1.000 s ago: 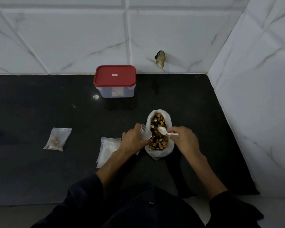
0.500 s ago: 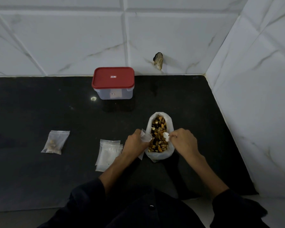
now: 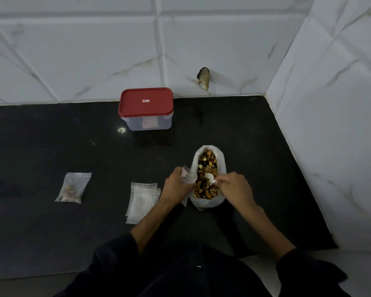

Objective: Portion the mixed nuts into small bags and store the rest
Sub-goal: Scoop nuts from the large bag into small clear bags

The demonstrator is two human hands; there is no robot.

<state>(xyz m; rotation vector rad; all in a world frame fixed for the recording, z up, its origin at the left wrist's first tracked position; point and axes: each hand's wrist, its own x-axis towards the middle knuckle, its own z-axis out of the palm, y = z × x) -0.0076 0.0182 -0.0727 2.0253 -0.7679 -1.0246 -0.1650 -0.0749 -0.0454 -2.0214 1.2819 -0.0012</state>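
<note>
filled bag [image 3: 72, 187]: far left on counter [image 3: 41, 232], flat, nuts inside
empty bags [image 3: 142, 201]: stacked just left of left hand
tub [image 3: 145, 108]: far, by wall, red lid on
left hand [image 3: 177, 185]: gripping small bag [image 3: 189, 176], mouth toward nuts
nut bag [image 3: 208, 202]: open, centre-right
right hand [image 3: 235, 187]: pinching spoon [image 3: 210, 179] over nuts

Black counter [image 3: 51, 146], white marble-tile walls [image 3: 73, 56] meeting at corner, dim light
</note>
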